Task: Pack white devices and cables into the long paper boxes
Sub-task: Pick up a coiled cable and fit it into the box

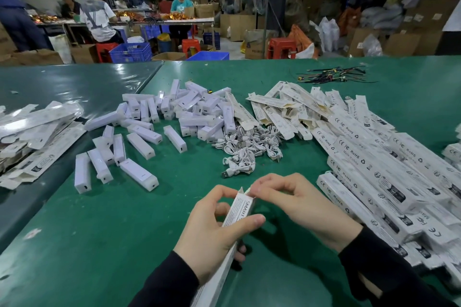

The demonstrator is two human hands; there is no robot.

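Paper box (239,209) printed "SMART": left hand (212,229) grips it, right hand (294,197) pinches end flap.

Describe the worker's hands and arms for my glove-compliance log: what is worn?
Both the left hand and right hand are bare: no gloves, and no rings or watch show. Each arm wears a long black sleeve that ends at the wrist.

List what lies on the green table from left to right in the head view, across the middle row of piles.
Flattened boxes → white devices → coiled white cables → unfolded box blanks → stacked long paper boxes.
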